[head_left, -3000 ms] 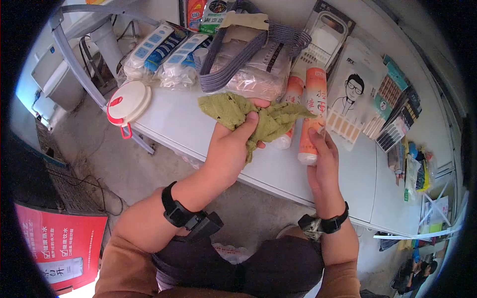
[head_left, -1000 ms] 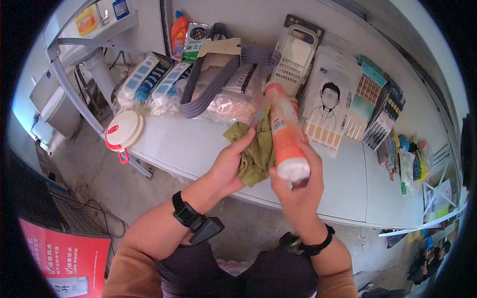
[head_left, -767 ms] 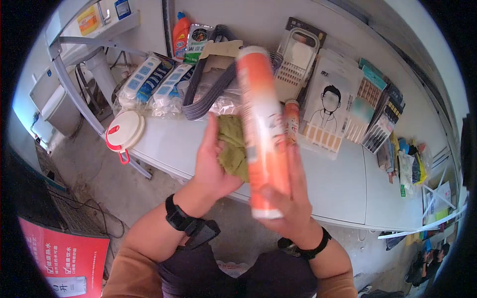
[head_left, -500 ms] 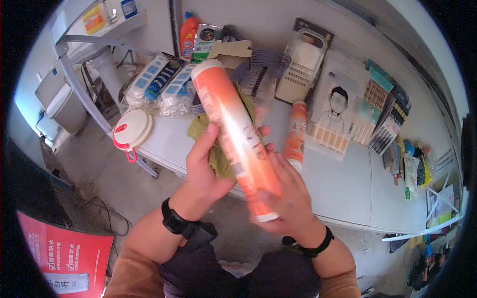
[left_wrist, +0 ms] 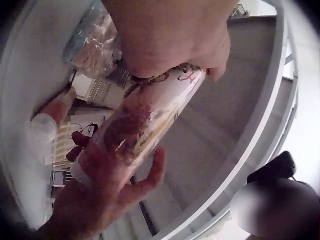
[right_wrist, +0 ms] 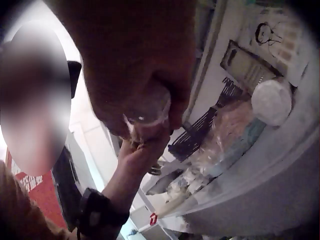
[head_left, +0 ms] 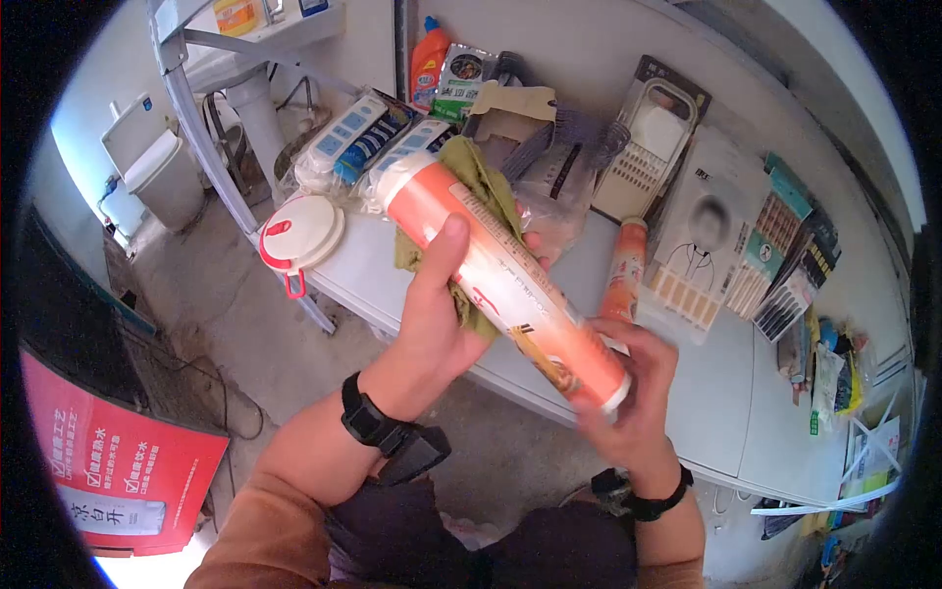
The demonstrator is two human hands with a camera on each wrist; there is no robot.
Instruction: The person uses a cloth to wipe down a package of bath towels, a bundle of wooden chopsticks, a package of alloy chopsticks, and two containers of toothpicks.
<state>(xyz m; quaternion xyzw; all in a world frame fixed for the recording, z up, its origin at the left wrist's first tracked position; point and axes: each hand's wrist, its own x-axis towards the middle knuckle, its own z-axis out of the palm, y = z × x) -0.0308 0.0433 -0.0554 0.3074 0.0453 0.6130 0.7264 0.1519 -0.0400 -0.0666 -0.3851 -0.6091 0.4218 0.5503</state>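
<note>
A tube-shaped orange and white packet of dried noodles is held slanted over the table's front edge. My left hand grips its upper part, thumb across the front, with a crumpled green cloth between palm and packet. My right hand holds the lower end, its fingers curled round the rim. In the left wrist view the packet runs between both hands; the right wrist view shows little but its clear end. A second noodle packet lies on the table just beyond my right hand.
The white table carries a red and white lidded container at its left edge. Further back are bagged packs, grey hangers, a grater and carded goods. A red sign stands lower left.
The right hand has lifted the noodle packet off the table and brought it leftward to the left hand. The cloth now lies against the packet, which the left hand also grips.
</note>
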